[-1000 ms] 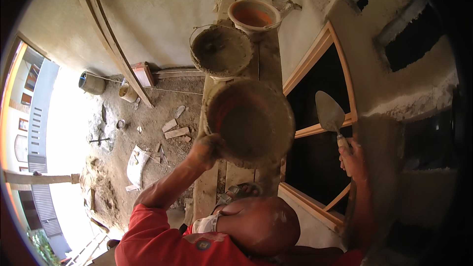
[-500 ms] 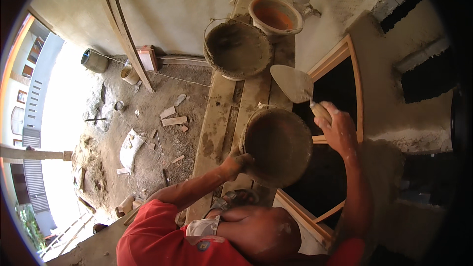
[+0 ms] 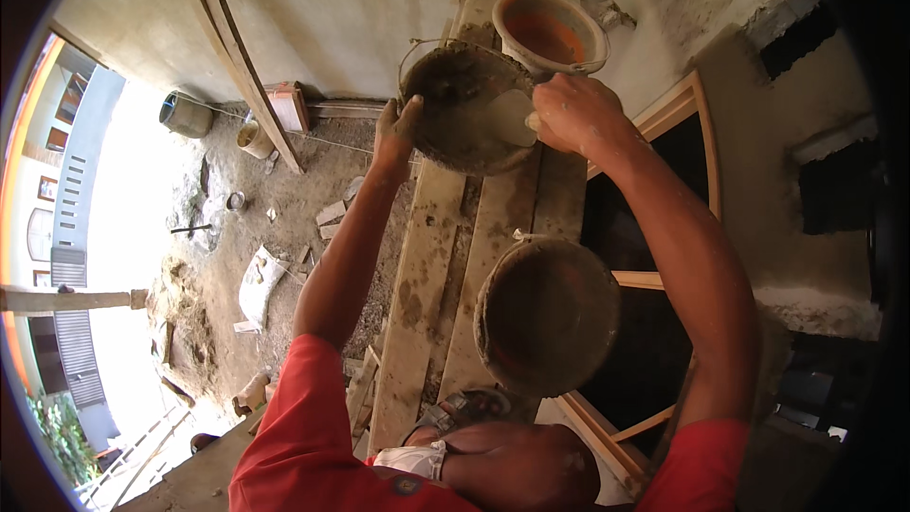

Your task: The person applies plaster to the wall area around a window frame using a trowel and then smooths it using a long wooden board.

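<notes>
A bucket with grey mix inside stands on the wooden planks, its wire handle tipped toward the far left. The blade of a trowel lies inside it, on the right side of the mix. The right hand is closed around the trowel's handle at the bucket's right edge. The left hand grips the bucket's left rim, thumb uppermost; how firmly, I cannot tell.

Just behind, to the right, sits a pail with an orange inside. Nearer the person is a tub with a mud-coated wall, close to the bent knee and the foot on the planks. A wooden window frame runs along the right. On the ground to the left lies a white sack; two long boards slant by the far wall.
</notes>
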### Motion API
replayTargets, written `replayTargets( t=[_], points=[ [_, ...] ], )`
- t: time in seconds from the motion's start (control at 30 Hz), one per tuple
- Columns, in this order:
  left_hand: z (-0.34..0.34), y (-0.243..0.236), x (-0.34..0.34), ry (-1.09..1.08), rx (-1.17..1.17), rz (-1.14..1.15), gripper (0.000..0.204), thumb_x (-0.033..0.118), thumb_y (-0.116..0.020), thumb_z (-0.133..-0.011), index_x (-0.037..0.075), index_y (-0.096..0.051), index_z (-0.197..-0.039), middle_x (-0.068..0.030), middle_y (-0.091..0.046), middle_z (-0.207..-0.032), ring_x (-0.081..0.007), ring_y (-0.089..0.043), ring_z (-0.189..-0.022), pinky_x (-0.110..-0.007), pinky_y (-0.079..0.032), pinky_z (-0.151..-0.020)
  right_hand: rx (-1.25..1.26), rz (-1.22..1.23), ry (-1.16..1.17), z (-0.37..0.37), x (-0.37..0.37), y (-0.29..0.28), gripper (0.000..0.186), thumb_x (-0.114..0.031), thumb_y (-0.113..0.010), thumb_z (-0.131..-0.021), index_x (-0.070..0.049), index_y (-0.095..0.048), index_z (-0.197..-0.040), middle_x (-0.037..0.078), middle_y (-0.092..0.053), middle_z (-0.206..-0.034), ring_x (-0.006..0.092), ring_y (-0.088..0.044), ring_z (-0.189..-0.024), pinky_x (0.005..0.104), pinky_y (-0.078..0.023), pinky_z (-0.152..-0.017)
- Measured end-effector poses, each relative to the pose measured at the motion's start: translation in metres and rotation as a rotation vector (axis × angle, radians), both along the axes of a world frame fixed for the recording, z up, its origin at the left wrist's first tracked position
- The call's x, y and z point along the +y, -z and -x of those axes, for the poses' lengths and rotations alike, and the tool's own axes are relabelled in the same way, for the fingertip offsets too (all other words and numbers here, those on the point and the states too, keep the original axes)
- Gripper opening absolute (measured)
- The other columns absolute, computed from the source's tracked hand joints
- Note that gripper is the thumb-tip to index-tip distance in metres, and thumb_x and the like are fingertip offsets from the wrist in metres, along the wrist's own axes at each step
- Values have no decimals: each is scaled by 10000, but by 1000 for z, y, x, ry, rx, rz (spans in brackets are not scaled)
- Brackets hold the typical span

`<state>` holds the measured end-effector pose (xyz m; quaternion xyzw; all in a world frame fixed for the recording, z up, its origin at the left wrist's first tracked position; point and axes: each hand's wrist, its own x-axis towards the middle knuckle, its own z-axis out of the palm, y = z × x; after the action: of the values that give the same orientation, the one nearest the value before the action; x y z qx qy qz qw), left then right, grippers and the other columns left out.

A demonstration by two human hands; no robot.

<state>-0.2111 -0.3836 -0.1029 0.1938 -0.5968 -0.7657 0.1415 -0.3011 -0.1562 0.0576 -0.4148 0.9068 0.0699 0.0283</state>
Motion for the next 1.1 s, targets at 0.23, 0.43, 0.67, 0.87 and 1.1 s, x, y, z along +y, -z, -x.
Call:
replayTargets(
  t=[0.23,0.43,0.67,0.87,1.1],
  points=[
    [43,83,-11,-160,192,-10,729,337,-570,-994,-54,-253,-1521,-221,-348,-1523,-313,-356,-1406,-377,-306,-1146,-153,-82,12,11,-47,42,199,-117,-621,-755,-26,-758,-868,215,-725,-896,354,-724,-811,440,-580,-690],
    [43,62,11,-276,52,79,845,531,-495,-989,-57,-223,-1531,-238,-219,-1580,-355,-248,-1461,-409,-234,-1183,-615,-22,383,14,-38,55,298,-241,-648,-864,52,-685,-824,182,-698,-767,272,-645,-535,436,-511,-560],
    [38,52,1,-260,41,65,975,661,-457,-948,-60,-180,-1543,-244,-177,-1596,-364,-192,-1484,-422,-200,-1196,-762,115,417,22,-34,78,344,-252,-660,-886,59,-626,-745,165,-642,-683,237,-594,-500,423,-450,-505],
    [34,33,8,-269,-168,245,1007,707,-424,-930,-44,-167,-1550,-257,-169,-1597,-396,-180,-1484,-443,-199,-1197,-678,147,387,13,-43,79,377,-272,-666,-888,77,-618,-755,181,-613,-629,248,-591,-486,421,-456,-496],
    [33,36,6,-241,-139,245,1002,708,-418,-931,-34,-161,-1553,-265,-154,-1605,-407,-143,-1492,-455,-154,-1208,-696,79,380,4,-48,64,354,-281,-657,-887,55,-634,-776,182,-623,-652,263,-619,-528,437,-497,-575]
  ],
)
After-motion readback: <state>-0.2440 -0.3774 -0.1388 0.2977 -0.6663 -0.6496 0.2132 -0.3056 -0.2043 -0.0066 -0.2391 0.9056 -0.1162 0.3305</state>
